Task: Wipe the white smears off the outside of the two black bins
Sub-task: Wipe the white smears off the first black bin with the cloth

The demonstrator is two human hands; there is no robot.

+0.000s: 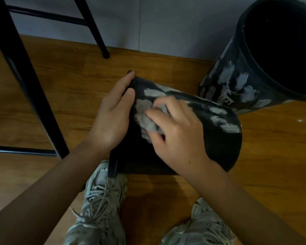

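A black bin (217, 147) lies on its side on the wooden floor, its rim to the left. White smears (224, 123) streak its upper side. My left hand (111, 114) grips the rim, thumb on the outer wall. My right hand (175, 131) holds a crumpled grey cloth (147, 121) and presses it on the bin's wall near the rim. A second black bin (272, 55) stands upright at the right, with several white smears (228, 76) on its outside.
Black metal chair legs (25, 76) stand at the left, with another leg (99, 36) near the grey wall (157, 23). My two grey sneakers (102, 197) are at the bottom, the left one touching the lying bin.
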